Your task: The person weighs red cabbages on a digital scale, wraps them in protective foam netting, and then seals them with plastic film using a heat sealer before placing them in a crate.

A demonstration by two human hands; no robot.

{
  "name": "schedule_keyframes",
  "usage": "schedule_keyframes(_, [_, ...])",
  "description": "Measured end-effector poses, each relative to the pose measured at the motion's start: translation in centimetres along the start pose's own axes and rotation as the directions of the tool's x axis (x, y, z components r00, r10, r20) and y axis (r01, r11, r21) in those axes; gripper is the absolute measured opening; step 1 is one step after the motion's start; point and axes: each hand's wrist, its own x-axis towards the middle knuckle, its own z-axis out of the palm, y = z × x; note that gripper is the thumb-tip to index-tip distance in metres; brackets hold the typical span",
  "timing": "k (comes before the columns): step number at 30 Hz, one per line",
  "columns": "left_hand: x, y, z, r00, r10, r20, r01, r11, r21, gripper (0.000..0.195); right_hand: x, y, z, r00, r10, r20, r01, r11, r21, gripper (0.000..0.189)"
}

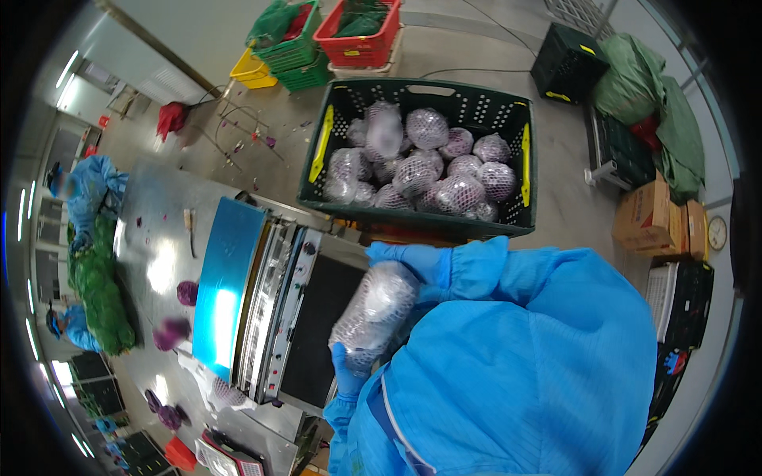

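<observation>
My left hand (346, 376) and my right hand (419, 265), both in blue gloves, hold a bundle of round produce (378, 303) in white foam netting and clear film. The left grips its lower end and the right its upper end. The bundle is over the edge of the black plate (321, 324) of a film-wrapping machine (262, 303); whether it touches the plate I cannot tell. Beyond my right hand stands a dark green perforated crate (494, 226) holding several netted, film-wrapped purple heads (461, 193) that look like red cabbages.
On the steel table (158, 220) lie a brush (189, 229), purple heads (187, 293) and a scale (223, 455). Two people in blue (89, 184) are beside a green net sack (101, 291). Red (360, 50) and green baskets (292, 56), cartons (646, 217) and a cable (476, 71) are around the floor.
</observation>
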Motion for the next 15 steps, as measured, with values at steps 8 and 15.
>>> schedule_keyframes(8, [11.2, -0.4, 19.3, 0.949, 0.23, 0.218, -0.305, 0.85, 0.431, 0.069, -5.6, -10.4, -7.4, 0.469, -0.814, 0.342, 0.643, 0.049, -0.764, 0.106])
schedule_keyframes(15, [20.2, -4.0, 31.8, 0.944, -0.102, 0.315, -0.186, 0.623, 0.76, 0.084, -5.9, -24.6, -25.6, 0.671, -0.722, 0.17, 0.639, 0.447, -0.626, 0.052])
